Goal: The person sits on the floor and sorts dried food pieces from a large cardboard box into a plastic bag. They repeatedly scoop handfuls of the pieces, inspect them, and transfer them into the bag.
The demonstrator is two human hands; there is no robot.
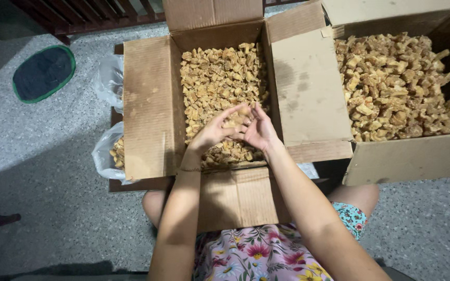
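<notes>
An open cardboard box in front of me is filled with small tan, lumpy chunks. My left hand and my right hand hover together over the near part of the box. Both are cupped toward each other with a few of the tan chunks held between their fingertips. A thin bracelet sits on my left wrist.
A second open cardboard box at the right holds larger tan chunks. A clear plastic bag with more chunks lies left of the near box. A dark round mat rests on the speckled floor at the far left.
</notes>
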